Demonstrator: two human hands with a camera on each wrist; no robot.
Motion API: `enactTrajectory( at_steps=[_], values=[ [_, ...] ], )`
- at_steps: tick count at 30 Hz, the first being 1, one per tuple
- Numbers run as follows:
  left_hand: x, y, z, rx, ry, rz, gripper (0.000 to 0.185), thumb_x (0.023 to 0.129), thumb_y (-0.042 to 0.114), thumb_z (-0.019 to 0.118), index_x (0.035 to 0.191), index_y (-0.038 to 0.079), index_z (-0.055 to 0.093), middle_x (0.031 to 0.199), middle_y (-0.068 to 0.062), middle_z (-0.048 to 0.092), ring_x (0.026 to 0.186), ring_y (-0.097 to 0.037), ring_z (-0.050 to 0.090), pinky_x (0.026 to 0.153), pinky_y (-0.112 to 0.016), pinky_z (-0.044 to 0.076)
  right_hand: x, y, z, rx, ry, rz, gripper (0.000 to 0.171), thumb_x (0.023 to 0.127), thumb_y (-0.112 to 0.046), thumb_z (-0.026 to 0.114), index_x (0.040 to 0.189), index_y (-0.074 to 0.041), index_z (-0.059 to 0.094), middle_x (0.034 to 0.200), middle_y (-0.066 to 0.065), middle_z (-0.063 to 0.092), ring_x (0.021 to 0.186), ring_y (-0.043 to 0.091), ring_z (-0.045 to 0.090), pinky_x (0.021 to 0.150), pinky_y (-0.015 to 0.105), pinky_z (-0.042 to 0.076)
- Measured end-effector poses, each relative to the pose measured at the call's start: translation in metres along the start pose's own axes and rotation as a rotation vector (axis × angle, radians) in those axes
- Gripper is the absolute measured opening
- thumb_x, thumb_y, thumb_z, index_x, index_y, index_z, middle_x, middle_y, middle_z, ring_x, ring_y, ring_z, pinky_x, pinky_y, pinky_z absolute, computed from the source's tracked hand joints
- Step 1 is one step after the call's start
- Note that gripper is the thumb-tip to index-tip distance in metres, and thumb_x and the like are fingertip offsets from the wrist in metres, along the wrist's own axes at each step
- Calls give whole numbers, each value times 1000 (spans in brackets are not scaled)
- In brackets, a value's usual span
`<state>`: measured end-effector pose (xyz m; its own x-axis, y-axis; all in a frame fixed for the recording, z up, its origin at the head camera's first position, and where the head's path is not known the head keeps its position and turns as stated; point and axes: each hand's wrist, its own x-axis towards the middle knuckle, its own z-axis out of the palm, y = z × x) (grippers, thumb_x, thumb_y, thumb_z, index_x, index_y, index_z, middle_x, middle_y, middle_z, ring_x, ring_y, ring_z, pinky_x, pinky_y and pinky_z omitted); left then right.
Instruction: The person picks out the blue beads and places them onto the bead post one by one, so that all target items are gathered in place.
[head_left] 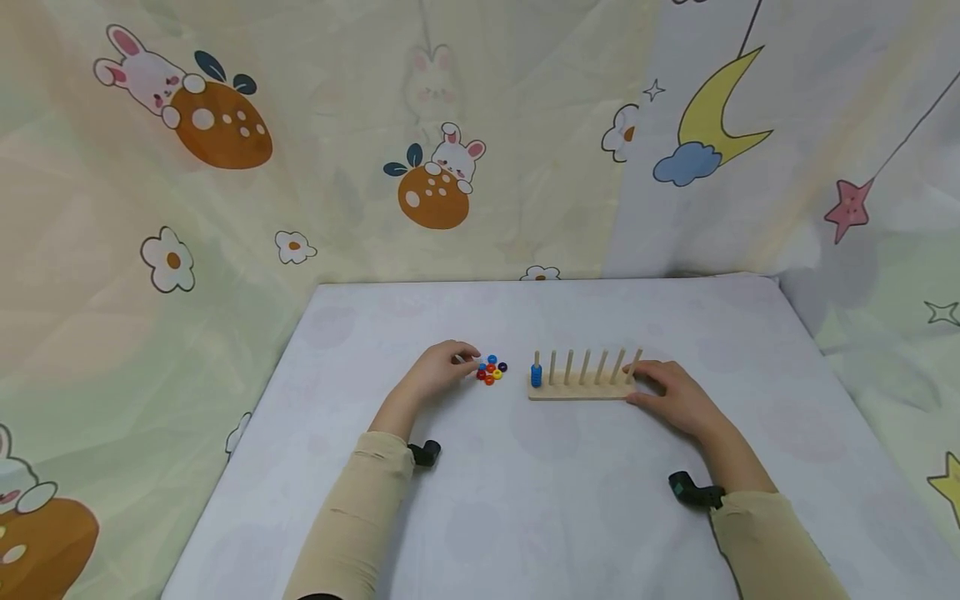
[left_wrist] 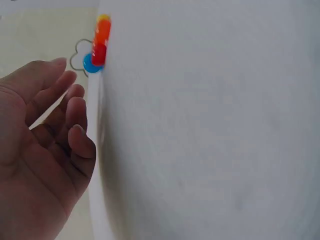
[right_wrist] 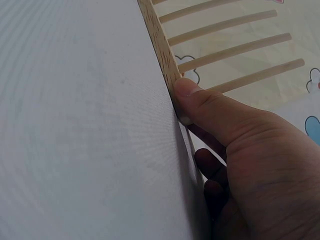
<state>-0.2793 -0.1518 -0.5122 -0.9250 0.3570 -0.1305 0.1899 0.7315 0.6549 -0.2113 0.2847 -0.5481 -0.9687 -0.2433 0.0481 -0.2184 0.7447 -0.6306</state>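
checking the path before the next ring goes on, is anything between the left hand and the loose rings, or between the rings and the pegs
Nothing visible. The left hand lies right beside the loose rings, and bare tablecloth separates them from the peg board. The nearest peg already carries blue rings; the others are bare.

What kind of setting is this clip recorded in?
Probably a makeshift indoor recording corner, perhaps a child's play space: a table under a pale cloth, backed by hung cartoon fabric with rabbits and a moon, with a wooden peg board and coloured rings.
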Motion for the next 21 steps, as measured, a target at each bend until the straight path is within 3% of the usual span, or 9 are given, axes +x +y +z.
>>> enactTrajectory(
  at_steps=[4, 10, 21],
  values=[
    [2, -9, 0, 37, -4, -16, 25, 95, 32, 66, 117, 22, 70, 108, 2, 67, 103, -17, 59, 94, -38, 49, 0, 1, 0, 1, 2, 3, 50, 87, -44, 73, 130, -20, 61, 138, 13, 56, 128, 36, 45, 106, 61, 32],
    [6, -10, 3, 49, -20, -45, 25, 96, 35, 65, 116, 22, 70, 109, 3, 66, 102, -17, 57, 97, -39, 47, -1, 2, 1, 4, -3, 15, 52, 87, -46, 73, 130, -20, 60, 139, 12, 55, 129, 36, 44, 107, 61, 32],
    [7, 1, 7, 84, 18, -52, 18, 94, 33, 66, 106, 20, 70, 95, 3, 63, 90, -16, 55, 85, -36, 46, 0, 0, 0, 3, -8, 19, 51, 88, -43, 73, 131, -20, 60, 140, 14, 54, 131, 38, 43, 108, 62, 30]
  ],
)
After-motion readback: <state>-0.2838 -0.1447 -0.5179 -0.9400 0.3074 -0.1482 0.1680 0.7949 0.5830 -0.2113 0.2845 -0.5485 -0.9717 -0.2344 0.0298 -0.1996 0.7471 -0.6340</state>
